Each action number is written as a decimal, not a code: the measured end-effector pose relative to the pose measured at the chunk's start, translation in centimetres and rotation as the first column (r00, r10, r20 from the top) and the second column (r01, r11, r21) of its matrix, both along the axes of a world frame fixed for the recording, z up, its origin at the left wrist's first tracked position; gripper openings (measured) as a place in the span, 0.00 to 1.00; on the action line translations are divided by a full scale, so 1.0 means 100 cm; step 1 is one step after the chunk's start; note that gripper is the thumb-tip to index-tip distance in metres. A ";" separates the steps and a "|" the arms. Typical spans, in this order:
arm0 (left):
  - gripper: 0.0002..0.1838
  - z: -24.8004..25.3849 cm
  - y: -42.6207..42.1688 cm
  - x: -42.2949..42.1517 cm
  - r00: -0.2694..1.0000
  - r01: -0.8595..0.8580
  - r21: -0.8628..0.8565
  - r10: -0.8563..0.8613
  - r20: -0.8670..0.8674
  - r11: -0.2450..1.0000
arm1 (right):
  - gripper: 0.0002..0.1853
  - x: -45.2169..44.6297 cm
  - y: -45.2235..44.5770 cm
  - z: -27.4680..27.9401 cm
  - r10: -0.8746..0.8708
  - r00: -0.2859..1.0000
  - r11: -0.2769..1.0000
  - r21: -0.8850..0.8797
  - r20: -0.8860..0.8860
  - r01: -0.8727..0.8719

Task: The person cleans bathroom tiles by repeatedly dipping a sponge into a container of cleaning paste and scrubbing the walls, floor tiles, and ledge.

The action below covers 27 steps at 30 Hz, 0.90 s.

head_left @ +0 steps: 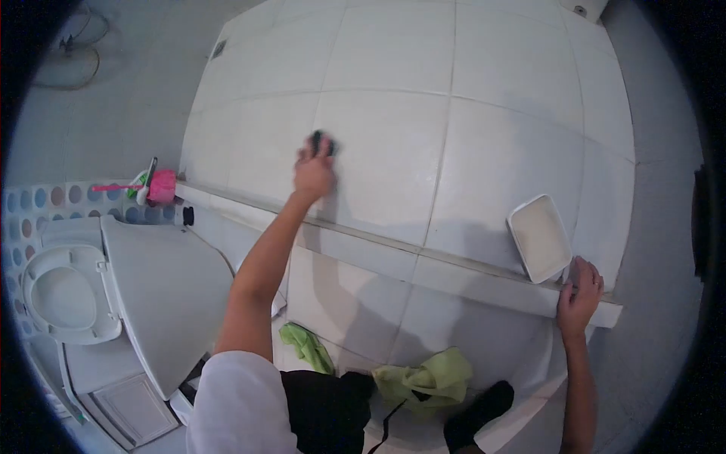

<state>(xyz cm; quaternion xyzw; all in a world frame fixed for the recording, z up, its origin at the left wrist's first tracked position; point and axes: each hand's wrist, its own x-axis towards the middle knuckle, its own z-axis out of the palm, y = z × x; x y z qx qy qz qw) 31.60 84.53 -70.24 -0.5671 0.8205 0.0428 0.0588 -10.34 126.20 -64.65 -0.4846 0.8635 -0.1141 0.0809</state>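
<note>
My left hand (314, 174) is stretched out over the white tiled floor (386, 144), with its fingers closed on a small black scrubber (318, 141). The scrubber is pressed to a tile and partly hidden by the fingers; both are slightly blurred. My right hand (581, 293) rests on the raised tiled ledge (484, 286) at the right, fingers spread and bent over its edge, with a ring on one finger. Just beside those fingers stands a white rectangular tub (540, 238), holding what looks like pale liquid.
Below the ledge lie a green cloth (306, 346) and a yellow-green cloth (435, 380), near my dark-socked foot (488, 408). A toilet (64, 295) stands at the left. A pink container (162, 186) sits by the wall, and a floor drain (219, 49) lies at upper left.
</note>
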 end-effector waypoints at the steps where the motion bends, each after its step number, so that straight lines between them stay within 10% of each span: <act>1: 0.32 -0.001 -0.007 0.014 1.000 0.013 -0.008 -0.013 0.010 1.000 | 0.26 0.002 0.002 -0.002 -0.015 0.999 1.000 0.001 -0.031 0.015; 3: 0.34 0.003 0.002 0.031 0.981 -0.194 0.059 0.192 0.031 0.979 | 0.25 0.004 0.002 -0.002 -0.014 0.999 1.000 0.002 -0.043 0.014; 9: 0.26 0.034 0.098 -0.029 0.856 0.483 0.295 -0.516 0.038 0.824 | 0.22 0.004 0.000 0.001 -0.008 1.000 1.000 0.009 -0.020 0.008; 14: 0.26 0.050 0.023 0.045 0.996 -0.086 0.488 0.082 0.030 0.868 | 0.19 -0.001 0.003 0.000 0.043 0.999 0.998 -0.044 -0.009 -0.043; 16: 0.27 0.010 -0.017 0.120 0.994 0.095 0.189 -0.084 -0.067 0.977 | 0.18 0.001 0.000 0.001 0.042 0.999 0.999 -0.016 0.009 -0.041; 19: 0.27 0.023 0.002 0.093 0.964 0.142 0.251 -0.076 -0.256 0.957 | 0.17 0.005 -0.006 0.007 0.022 1.000 0.998 -0.051 0.006 -0.021; 22: 0.25 0.039 0.050 0.024 0.766 0.643 0.218 -0.622 -0.163 0.734 | 0.17 0.005 -0.004 0.003 0.026 1.000 0.996 -0.086 -0.017 -0.028; 27: 0.17 0.065 0.119 -0.137 0.266 0.963 0.121 -0.928 -0.260 0.242 | 0.17 0.005 -0.007 0.006 0.028 0.999 0.998 -0.059 -0.032 -0.029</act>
